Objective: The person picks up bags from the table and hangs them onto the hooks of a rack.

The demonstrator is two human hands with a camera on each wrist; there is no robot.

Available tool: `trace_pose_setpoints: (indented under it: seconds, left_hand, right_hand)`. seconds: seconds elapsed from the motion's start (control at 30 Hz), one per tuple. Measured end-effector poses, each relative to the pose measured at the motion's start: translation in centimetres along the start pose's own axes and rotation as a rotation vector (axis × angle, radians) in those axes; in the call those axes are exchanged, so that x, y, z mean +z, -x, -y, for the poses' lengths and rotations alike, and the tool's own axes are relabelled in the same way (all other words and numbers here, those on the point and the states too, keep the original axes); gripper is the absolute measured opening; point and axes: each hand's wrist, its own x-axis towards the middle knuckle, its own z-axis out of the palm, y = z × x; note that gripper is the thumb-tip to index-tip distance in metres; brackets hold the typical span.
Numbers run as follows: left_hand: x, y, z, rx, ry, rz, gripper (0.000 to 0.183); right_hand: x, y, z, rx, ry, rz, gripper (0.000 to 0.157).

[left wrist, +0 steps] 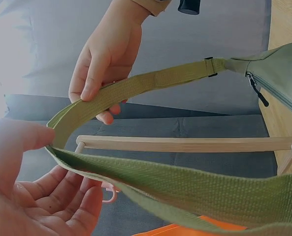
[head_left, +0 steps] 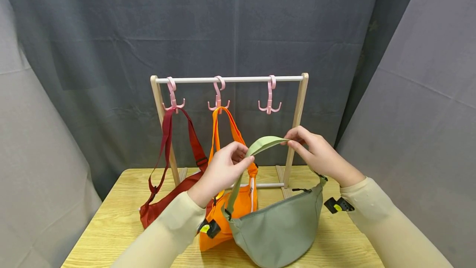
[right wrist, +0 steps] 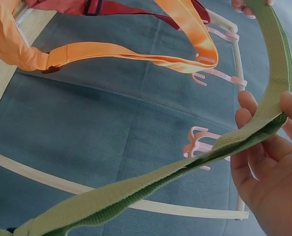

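A green shoulder bag (head_left: 277, 228) hangs in front of the rack, low over the table, by its light green strap (head_left: 265, 143). My left hand (head_left: 227, 168) pinches the strap on its left side between thumb and fingers. On the other side my right hand (head_left: 316, 152) pinches the same strap, which arches between the two hands. In the right wrist view the strap (right wrist: 271, 64) runs up from the right thumb toward the left fingertips. Behind the hands, a pink hook (head_left: 269, 98) on the right of the rack carries nothing.
A wooden rack (head_left: 297, 115) with a white bar (head_left: 245, 79) stands on the table (head_left: 111, 214). An orange bag (head_left: 238, 202) hangs from the middle pink hook (head_left: 218, 94), a dark red bag (head_left: 167, 202) from the left hook (head_left: 172, 94). Grey curtains (head_left: 111, 32) surround the table.
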Motion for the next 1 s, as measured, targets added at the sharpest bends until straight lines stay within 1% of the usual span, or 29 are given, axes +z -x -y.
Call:
trace_pose_setpoints:
  seconds: [0.2,0.47,0.63,0.87,1.0]
  left_hand:
    - [0.0,-0.3,0.1,0.007,-0.006,-0.015,0.019]
    - [-0.1,-0.6,0.0,0.023,-0.014,-0.025,0.021]
    - [-0.1,-0.8,-0.3,0.023,-0.010,-0.037,0.022]
    - [-0.3,-1.1,-0.6,0.047,-0.022,-0.062,0.020]
    - [-0.4,-1.3,-0.9,0.057,-0.025,-0.066,0.020]
  right_hand:
    - [-0.1,-0.1,0.0,-0.008,0.002,0.000,0.012]
    - [-0.4,-0.3,0.2,0.016,0.010,0.007,0.011]
    - [-0.5,-0.4,0.4,0.004,0.038,-0.031,0.010]
    - [-0.5,-0.8,0.6,-0.012,0.068,-0.094,0.009]
    - [-0.6,-1.1,0.7,-0.026,0.069,-0.118,0.009]
